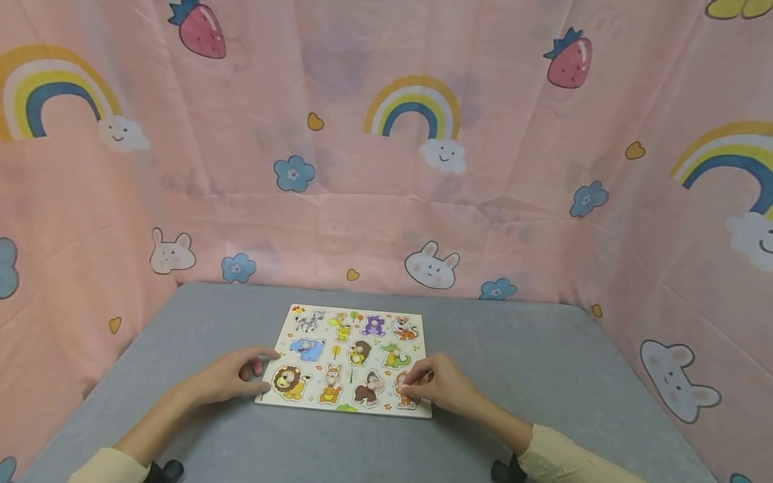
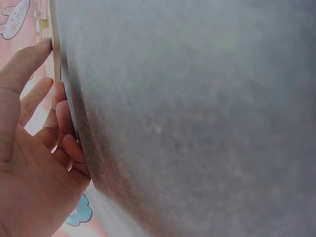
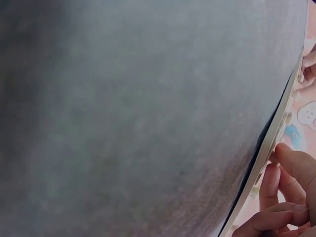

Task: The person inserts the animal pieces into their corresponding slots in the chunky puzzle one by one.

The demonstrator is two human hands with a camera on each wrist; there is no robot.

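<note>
A white wooden puzzle board [image 1: 374,367] lies flat on the table, with knobbed animal pieces such as a lion [image 1: 290,384], a kangaroo [image 1: 330,384], a gorilla [image 1: 368,389] and a crocodile [image 1: 395,355] in it. At its lower right corner my right hand [image 1: 449,389] pinches an orange animal puzzle piece [image 1: 403,396] between thumb and index finger; the fingers partly cover it. My left hand [image 1: 226,376] rests at the board's left edge, its thumb and index finger touching the rim. In the left wrist view the thumb [image 2: 29,61] meets that edge, while the other fingers bend loosely near the table.
The grey table [image 1: 513,376] extends around the board on every side. A pink printed curtain [image 1: 362,221] hangs behind the table and along both sides.
</note>
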